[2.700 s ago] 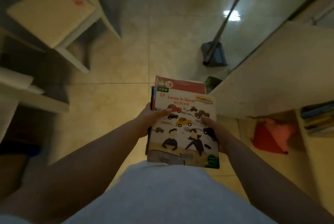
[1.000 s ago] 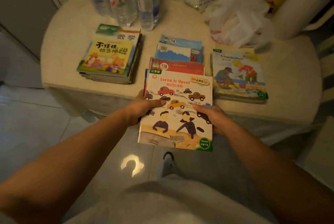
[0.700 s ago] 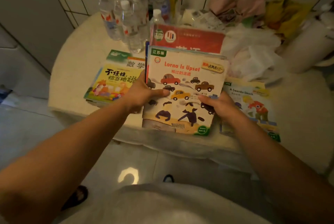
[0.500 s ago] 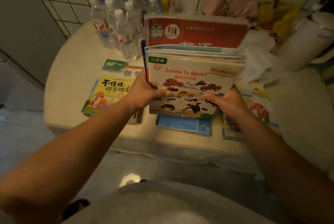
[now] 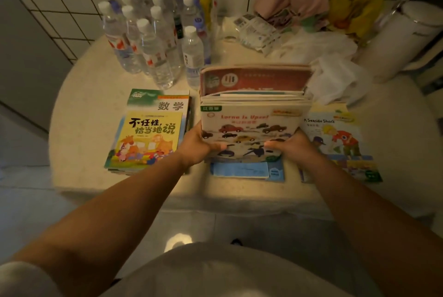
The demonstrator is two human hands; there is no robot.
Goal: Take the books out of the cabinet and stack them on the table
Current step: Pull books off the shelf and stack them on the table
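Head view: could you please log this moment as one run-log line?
left hand: grips book bundle | right hand: grips bundle | bundle: tilted over blue book | table: two side stacks

I see dim, warm light over a round pale desk (image 5: 79, 95); behind it a wall of white tiles (image 5: 60, 1) with dark grout; a plain grey panel (image 5: 21, 57) stands at the left; the floor (image 5: 21, 200) is glossy pale tile, and a bright lamp reflection (image 5: 178, 240) sits on it near the desk's front edge; the upper right corner is dark.
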